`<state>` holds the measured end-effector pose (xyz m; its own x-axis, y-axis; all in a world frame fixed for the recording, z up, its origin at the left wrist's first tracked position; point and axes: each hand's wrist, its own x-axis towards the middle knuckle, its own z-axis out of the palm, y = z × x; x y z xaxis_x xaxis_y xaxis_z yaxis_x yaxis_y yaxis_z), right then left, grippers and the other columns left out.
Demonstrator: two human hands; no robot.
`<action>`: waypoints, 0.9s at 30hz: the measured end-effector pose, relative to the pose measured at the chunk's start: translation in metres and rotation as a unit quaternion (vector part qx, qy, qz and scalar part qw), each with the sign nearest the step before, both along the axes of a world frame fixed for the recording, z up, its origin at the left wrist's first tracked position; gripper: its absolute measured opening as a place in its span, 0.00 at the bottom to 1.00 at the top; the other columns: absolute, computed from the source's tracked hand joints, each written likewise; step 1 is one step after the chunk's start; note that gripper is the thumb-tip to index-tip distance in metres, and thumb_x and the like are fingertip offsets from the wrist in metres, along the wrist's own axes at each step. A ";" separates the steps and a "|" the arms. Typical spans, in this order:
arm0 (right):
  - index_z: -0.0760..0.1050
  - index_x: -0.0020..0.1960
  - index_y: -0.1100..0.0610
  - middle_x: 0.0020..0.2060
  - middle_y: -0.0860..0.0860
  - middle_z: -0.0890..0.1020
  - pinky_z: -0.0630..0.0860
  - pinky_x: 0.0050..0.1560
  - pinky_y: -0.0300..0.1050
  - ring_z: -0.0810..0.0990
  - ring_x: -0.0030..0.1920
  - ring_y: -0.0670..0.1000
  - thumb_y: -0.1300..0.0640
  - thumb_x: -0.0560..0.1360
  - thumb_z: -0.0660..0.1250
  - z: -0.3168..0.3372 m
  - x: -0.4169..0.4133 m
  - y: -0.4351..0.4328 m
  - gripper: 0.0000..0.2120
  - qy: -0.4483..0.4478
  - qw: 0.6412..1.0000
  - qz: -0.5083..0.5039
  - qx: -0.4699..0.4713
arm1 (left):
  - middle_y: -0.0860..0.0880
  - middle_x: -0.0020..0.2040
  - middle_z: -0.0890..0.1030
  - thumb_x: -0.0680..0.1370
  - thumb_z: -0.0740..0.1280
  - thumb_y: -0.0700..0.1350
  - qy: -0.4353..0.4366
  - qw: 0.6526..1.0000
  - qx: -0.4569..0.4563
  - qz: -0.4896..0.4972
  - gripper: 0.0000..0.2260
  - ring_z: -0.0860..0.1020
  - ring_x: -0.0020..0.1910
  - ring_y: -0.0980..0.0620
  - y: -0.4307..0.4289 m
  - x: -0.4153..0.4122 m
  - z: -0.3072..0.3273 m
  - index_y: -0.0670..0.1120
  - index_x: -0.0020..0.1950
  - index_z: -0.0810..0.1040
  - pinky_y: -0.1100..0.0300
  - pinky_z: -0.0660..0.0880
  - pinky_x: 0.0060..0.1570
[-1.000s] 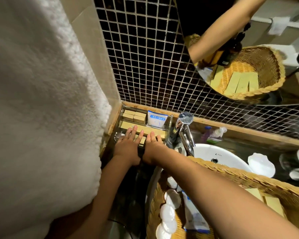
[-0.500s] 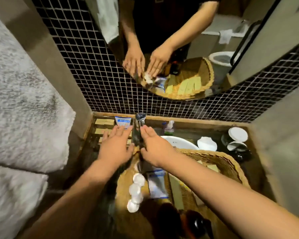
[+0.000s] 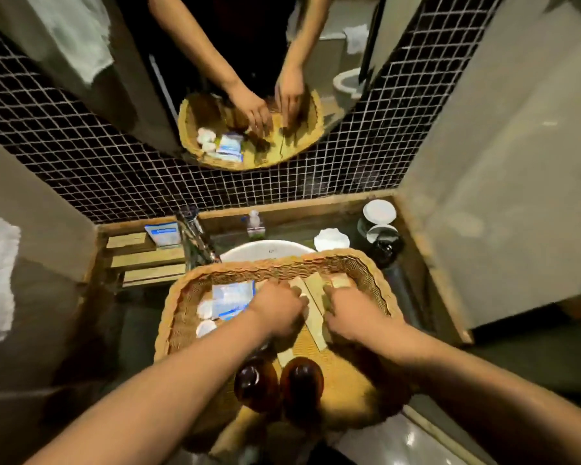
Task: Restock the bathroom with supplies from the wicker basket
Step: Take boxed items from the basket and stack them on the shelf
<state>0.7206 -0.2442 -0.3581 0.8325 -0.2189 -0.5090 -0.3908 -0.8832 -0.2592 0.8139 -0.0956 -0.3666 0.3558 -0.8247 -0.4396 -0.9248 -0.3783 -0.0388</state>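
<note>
Both hands have come back from the shelf (image 3: 141,260) into the basket (image 3: 282,263), which sits over the sink (image 3: 265,250). Nearest, two brown bottles (image 3: 279,384) lie at its near edge. Left hand (image 3: 279,312) and right hand (image 3: 353,313) press down on the tan packets (image 3: 312,293); whether either grips one, I cannot tell. White packs (image 3: 232,297) lie toward the basket's left. Beyond, white cups (image 3: 378,213) stand at the tabletop's far right corner.

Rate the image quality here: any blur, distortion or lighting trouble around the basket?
Head view: dim, warm light; both hands, left and right, smear with motion blur over the basket; wide-angle bending bows the walls and tile grid; floor glare at bottom right; brown bottles are dark.
</note>
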 end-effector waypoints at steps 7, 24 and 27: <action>0.72 0.64 0.55 0.59 0.56 0.73 0.76 0.54 0.47 0.78 0.55 0.57 0.47 0.75 0.68 -0.064 -0.022 0.009 0.21 0.013 0.999 -0.042 0.020 | 0.46 0.64 0.74 0.72 0.71 0.55 0.007 0.998 0.035 -0.043 0.26 0.76 0.58 0.43 -0.029 0.014 -0.045 0.51 0.67 0.71 0.49 0.72 0.55; 0.68 0.68 0.49 0.68 0.55 0.63 0.82 0.46 0.44 0.76 0.55 0.54 0.60 0.76 0.68 -0.097 -0.021 0.021 0.23 -0.114 0.983 -0.141 -0.024 | 0.49 0.60 0.75 0.75 0.71 0.51 -0.001 0.995 0.002 -0.097 0.21 0.74 0.58 0.46 -0.019 0.033 -0.077 0.51 0.66 0.73 0.52 0.67 0.53; 0.63 0.74 0.49 0.67 0.57 0.68 0.80 0.47 0.41 0.74 0.59 0.53 0.59 0.76 0.70 -0.098 -0.014 0.021 0.29 -0.103 0.986 -0.118 -0.065 | 0.48 0.62 0.76 0.75 0.73 0.50 -0.013 0.992 0.024 -0.123 0.22 0.75 0.59 0.46 -0.028 0.034 -0.076 0.51 0.66 0.71 0.51 0.70 0.53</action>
